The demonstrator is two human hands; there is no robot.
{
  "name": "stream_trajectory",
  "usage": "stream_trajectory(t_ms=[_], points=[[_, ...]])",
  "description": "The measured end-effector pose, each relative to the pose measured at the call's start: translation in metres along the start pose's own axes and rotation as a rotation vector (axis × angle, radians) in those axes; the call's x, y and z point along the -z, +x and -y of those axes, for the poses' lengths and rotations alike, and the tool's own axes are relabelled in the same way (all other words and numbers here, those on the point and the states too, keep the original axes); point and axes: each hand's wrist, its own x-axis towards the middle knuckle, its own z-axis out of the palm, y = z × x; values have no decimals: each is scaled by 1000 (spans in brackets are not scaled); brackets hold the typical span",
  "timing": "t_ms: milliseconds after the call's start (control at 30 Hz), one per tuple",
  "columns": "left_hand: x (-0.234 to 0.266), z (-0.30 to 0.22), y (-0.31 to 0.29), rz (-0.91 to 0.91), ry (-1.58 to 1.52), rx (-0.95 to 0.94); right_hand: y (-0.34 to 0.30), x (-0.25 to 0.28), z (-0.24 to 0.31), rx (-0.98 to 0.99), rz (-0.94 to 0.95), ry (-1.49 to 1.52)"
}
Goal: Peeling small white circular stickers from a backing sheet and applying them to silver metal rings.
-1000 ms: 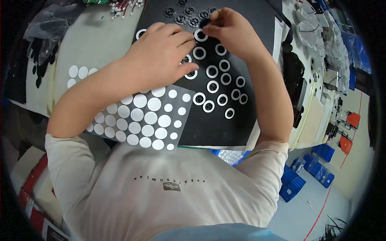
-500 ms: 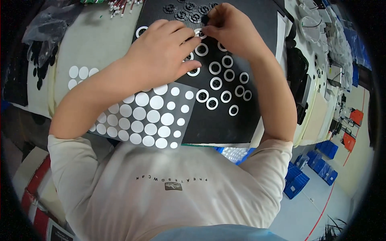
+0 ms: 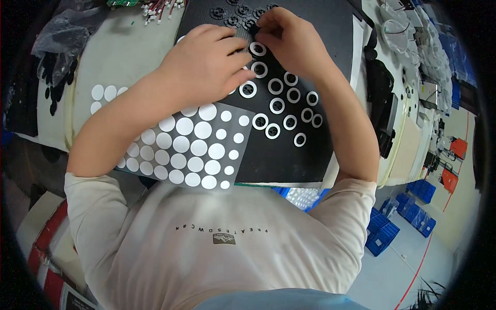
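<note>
1. The black mat [image 3: 279, 168] lies on a pale table [image 3: 124, 54] in front of the person.
2. The right hand [image 3: 294, 44] is over the far part of the mat, thumb and forefinger pinched nearly together on a small dark piece [image 3: 253, 30]; its exact shape is too small to tell.
3. The left hand [image 3: 204, 64] is palm down over the mat's far left part, fingers bent and slightly parted, thumb standing away from them. Its underside is hidden, so I cannot tell whether it has hold of anything.
4. Black discs with white rings [image 3: 277, 106] lie scattered across the middle and right of the mat, several just beside the left thumb.
5. Bare black discs [image 3: 232, 20] are grouped at the mat's far end, near the right fingertips.
6. A sheet of white round stickers [image 3: 181, 144] overlaps the mat's near left corner, partly under the left forearm.
7. Wires with white connectors [image 3: 161, 9] and a clear plastic bag [image 3: 64, 39] lie left of the mat's far end.
</note>
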Motion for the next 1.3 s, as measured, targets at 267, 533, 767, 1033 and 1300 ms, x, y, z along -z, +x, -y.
stream_trajectory(t_ms=[267, 533, 767, 1033, 1300], points=[[1, -6, 0, 38, -9, -30, -8, 13, 9, 26, 174, 53], [0, -8, -3, 17, 11, -40, -2, 12, 7, 13, 191, 84], [-4, -8, -3, 17, 39, -41, 3, 27, 20, 232, 133, 123], [-4, -10, 9, -37, -20, -61, -4, 31, -1, -37, 287, 57], [-5, -8, 5, 36, -35, -27, -5, 24, 12, -90, 214, -4]])
